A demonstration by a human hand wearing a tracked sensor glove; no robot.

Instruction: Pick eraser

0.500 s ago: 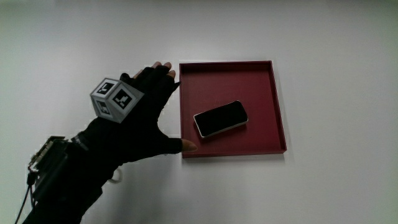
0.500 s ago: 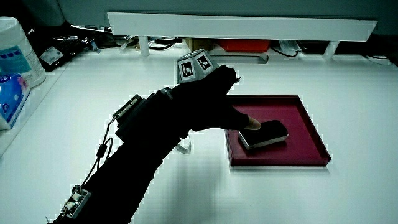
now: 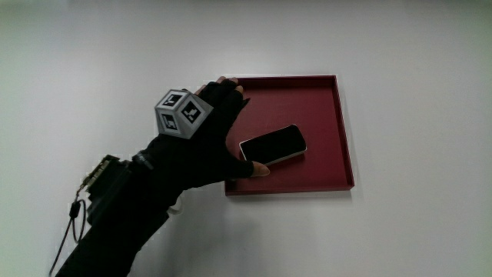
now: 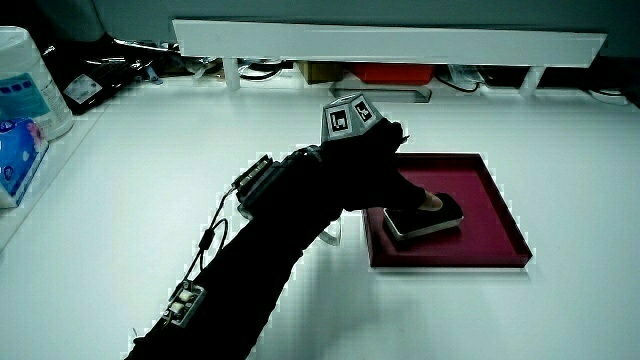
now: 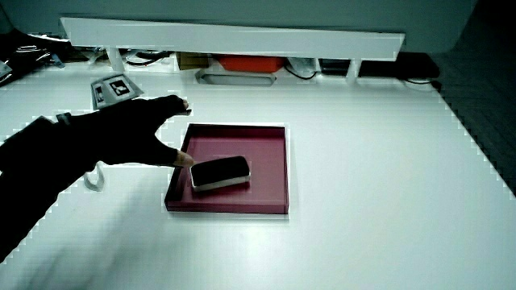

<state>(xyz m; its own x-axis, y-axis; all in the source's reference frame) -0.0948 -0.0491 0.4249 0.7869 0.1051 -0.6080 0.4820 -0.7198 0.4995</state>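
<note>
The hand, patterned cube riding on its back, hovers mid-frame over the tray's edge with fingers spread and nothing gripped, fingertips above one corner of the rim and the thumb reaching in right beside the eraser's nearer end, though I cannot tell whether it touches. The eraser, black on top with a pale body, lies flat and slightly askew in the shallow red tray, centre-frame on the white desk. Both side views show the same hand low beside the eraser.
</note>
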